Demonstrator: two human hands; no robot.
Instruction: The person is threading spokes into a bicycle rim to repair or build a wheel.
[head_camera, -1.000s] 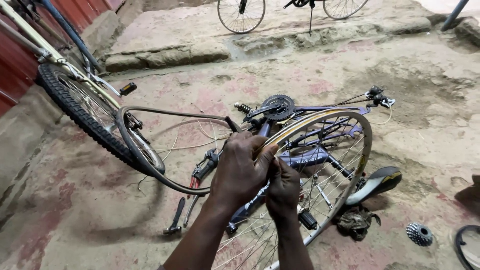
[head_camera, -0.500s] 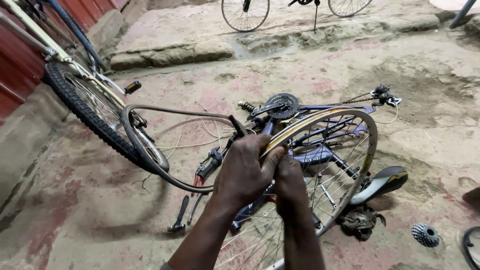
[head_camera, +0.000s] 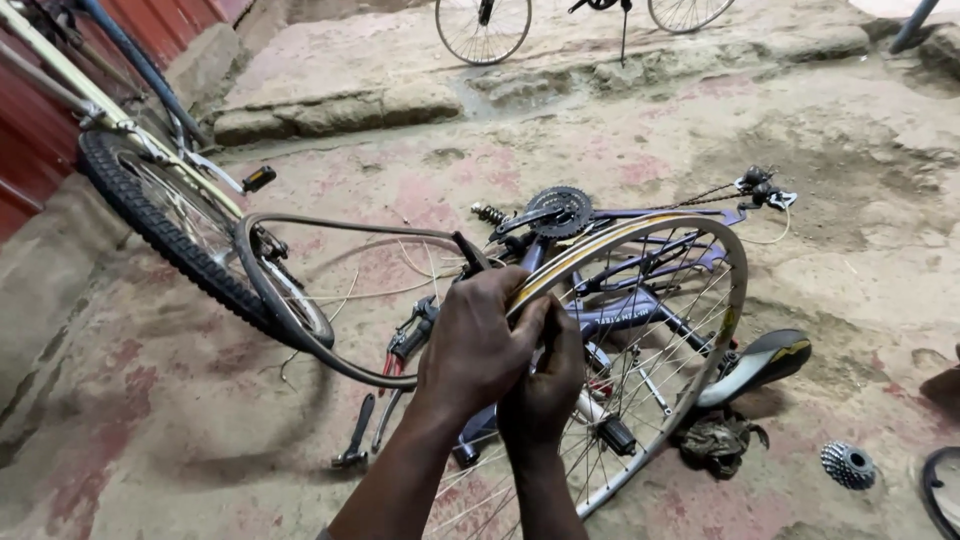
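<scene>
Since a moment ago the hands have barely shifted on the bare wheel rim (head_camera: 700, 290), so the work stays at the same spot. The left hand (head_camera: 475, 345) is closed around the rim edge at about ten o'clock, where the loose inner tube (head_camera: 300, 330) hangs off leftward. The right hand (head_camera: 545, 385) pinches just beside it, fingers curled. An upturned purple bicycle frame (head_camera: 640, 315) lies behind.
</scene>
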